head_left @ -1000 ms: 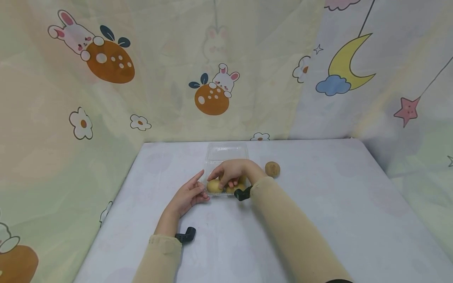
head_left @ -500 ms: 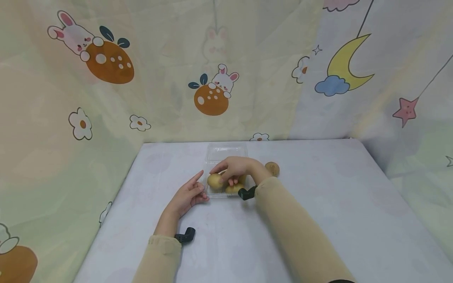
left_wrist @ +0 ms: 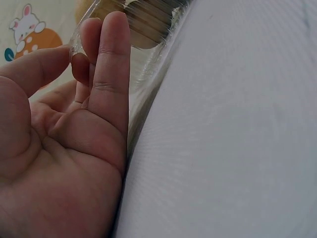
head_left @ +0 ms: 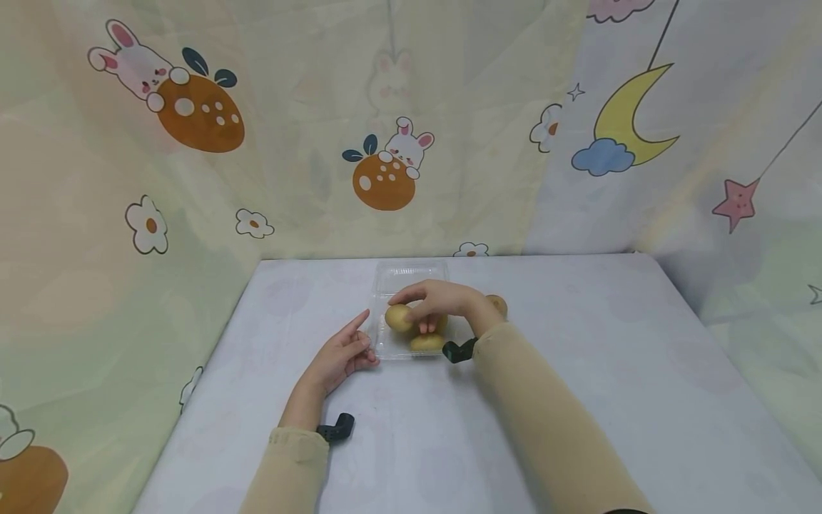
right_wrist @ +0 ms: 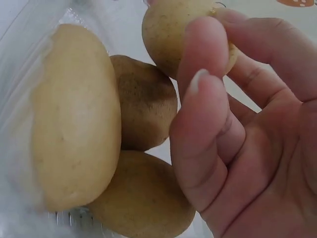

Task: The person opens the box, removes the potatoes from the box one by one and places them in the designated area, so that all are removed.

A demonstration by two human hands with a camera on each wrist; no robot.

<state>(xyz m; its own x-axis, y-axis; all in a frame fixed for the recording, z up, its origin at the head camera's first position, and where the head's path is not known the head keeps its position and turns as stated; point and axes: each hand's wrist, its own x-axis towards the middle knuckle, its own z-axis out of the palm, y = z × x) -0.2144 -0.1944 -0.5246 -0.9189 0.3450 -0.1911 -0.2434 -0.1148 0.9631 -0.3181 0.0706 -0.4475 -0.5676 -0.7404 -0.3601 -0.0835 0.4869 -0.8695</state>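
Note:
In the head view my right hand (head_left: pixel 443 300) pinches a yellow potato (head_left: pixel 399 318) between thumb and fingers, over an open clear plastic container (head_left: pixel 411 277). The right wrist view shows the held potato (right_wrist: pixel 166 32) raised beside three others: a long pale one (right_wrist: pixel 79 119), a darker brown one (right_wrist: pixel 143 104) and a rounded one (right_wrist: pixel 143 198). My left hand (head_left: pixel 343 357) stays at the container's left side, index finger extended. In the left wrist view its thumb and a curled finger pinch the plastic rim (left_wrist: pixel 76 42), with the other fingers along the wall.
A round brown potato-like item (head_left: pixel 498 305) lies on the table right of the container, partly behind the right wrist. The container's lid is folded back toward the rear edge of the white-covered table (head_left: pixel 578 343). A printed curtain (head_left: pixel 289 143) hangs behind.
My right hand has lifted the potato from the container's front left and carried it back and slightly right. The left hand has stayed in place.

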